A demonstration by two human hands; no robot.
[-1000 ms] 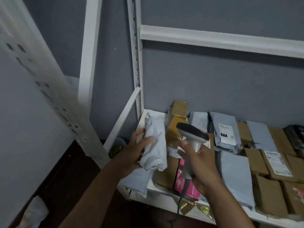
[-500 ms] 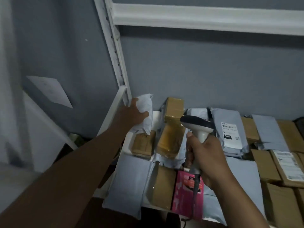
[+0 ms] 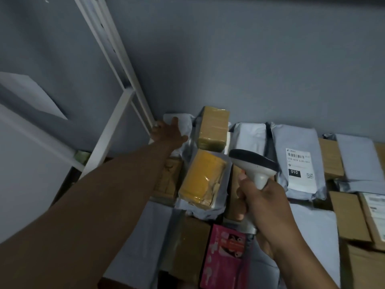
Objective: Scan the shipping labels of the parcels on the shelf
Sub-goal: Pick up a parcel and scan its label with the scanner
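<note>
while the right hand (image 3: 268, 207) grips the scanner (image 3: 253, 166) by its handle, the step in hand looks like choosing the next label. the shelf (image 3: 156, 200) is packed with parcels; the labelled grey mailer (image 3: 300, 161) lies just right of the scanner head. the left hand (image 3: 169, 133), fingers straight, rests on a crumpled mailer (image 3: 183, 126) at the back corner. next: aim at a barcode.

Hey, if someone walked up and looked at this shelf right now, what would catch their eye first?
Probably the barcode scanner, gripped by the right hand in the middle of the view, above the parcels. Next, the left hand reaching to the back left corner and resting on a grey mailer bag. The yellow-wrapped parcel and the white shipping label marked 010 stand out among the brown boxes.
</note>
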